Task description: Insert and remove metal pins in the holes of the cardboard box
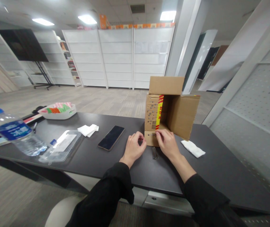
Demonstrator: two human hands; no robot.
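We see the cardboard box (174, 110) standing on the bench (222, 170), its open side facing us. Our left hand (133, 147) curls, thumb and forefinger brought together, at the left edge of the box's lower flap; our right hand (168, 144) bends its fingers at that flap's right part. We cannot tell whether either grips anything. Slim metal pieces (155, 153) lie between our hands, on the near side of the flap; a phone (111, 138) lies to the left.
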